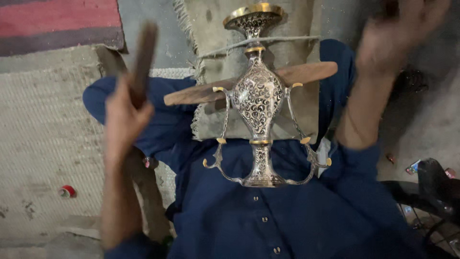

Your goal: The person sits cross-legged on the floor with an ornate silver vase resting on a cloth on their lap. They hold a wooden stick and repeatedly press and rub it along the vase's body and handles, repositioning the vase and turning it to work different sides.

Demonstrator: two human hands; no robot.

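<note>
My left hand (125, 112) has its grip closed around a dark wooden stick (143, 57). My right hand (397, 38) is blurred, so its grip I cannot tell. The engraved metal vase (258, 96) lies between them.

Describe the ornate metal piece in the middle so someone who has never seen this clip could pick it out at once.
Start at the person's dark blue shirt filling the lower middle. Lying from it up onto a grey fringed cloth is a silver vase-shaped vessel, over a wooden stick. Unlike the plain things around it, it bears black scrollwork, gold bands and curved side arms.
</note>
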